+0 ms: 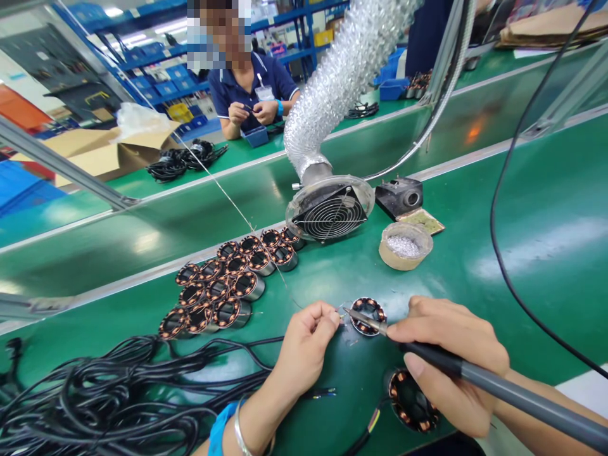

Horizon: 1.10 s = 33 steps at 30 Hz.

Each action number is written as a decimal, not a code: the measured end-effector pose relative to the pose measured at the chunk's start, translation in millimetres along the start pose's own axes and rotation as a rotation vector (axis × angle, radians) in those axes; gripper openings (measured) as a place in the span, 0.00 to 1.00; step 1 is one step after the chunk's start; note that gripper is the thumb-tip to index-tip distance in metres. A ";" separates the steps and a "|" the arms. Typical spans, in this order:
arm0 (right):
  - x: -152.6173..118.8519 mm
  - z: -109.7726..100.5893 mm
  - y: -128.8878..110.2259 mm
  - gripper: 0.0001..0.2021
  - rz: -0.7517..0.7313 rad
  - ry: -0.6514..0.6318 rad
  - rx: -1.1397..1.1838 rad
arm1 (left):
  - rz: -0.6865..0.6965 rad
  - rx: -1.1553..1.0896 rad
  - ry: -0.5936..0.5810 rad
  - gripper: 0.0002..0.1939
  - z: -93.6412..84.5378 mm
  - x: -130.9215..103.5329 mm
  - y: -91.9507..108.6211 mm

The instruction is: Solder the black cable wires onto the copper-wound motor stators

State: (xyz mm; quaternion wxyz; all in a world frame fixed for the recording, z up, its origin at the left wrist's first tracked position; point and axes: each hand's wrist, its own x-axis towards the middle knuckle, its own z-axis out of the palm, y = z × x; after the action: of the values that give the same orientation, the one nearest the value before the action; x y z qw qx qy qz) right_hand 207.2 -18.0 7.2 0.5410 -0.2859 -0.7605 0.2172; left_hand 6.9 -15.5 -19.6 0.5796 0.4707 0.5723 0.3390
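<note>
My left hand [308, 335] is closed, thumb and forefinger pinching a thin solder wire [287, 290] that comes down from the upper left. My right hand [451, 354] grips a soldering iron [515, 389] like a pen. Its tip points left, close by my left fingertips; whether it touches the wire is too small to tell. Behind the iron's metal shaft lies a motor stator [379, 310] with copper windings, flat on the green bench. A second stator [407, 405] sits below my right hand, partly hidden by it. Beside that one is a black cable end [374, 420] with a yellow-green lead.
Several stators [247, 285] stand grouped at left, behind black cables [104, 392]. A fume extractor fan [330, 212] hangs over the bench. A round tub [403, 256] of silvery bits and a black iron stand [401, 195] are at right. Another person [254, 95] works across the bench.
</note>
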 end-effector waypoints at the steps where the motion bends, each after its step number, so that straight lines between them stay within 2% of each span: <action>1: -0.1 0.3 0.2 0.14 0.002 0.003 -0.001 | 0.001 0.004 0.001 0.16 0.1 -0.1 -0.2; 10: -2.7 -0.1 8.8 0.19 -0.060 0.031 -0.027 | 0.012 0.023 -0.007 0.17 -0.2 0.3 0.6; 14: -2.6 7.8 16.8 0.21 -0.080 0.000 -0.071 | 0.012 -0.027 -0.047 0.18 -0.9 -1.2 1.4; 20: 1.4 28.2 26.6 0.14 -0.142 -0.156 -0.139 | 0.066 -0.069 -0.172 0.24 -6.5 -3.6 1.3; 22: 4.3 29.3 27.2 0.14 -0.159 -0.132 -0.146 | 0.061 -0.064 -0.167 0.24 -7.4 -3.5 1.0; 25: 7.2 22.8 24.9 0.16 -0.135 -0.069 -0.132 | 0.040 -0.044 -0.125 0.23 -6.7 -2.5 0.0; 29: 3.5 5.7 15.6 0.20 -0.065 -0.072 -0.144 | 0.041 -0.004 -0.044 0.21 -4.8 -0.4 -2.1; 33: -4.9 -7.6 5.1 0.18 -0.004 -0.073 -0.113 | 0.059 0.016 -0.014 0.19 -4.1 0.2 -4.2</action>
State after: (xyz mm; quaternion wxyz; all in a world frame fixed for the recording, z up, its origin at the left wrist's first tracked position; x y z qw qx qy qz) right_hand 216.7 -17.3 2.9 0.4965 -0.3064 -0.7912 0.1832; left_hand 2.3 -16.0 -23.2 0.5695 0.4943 0.5571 0.3478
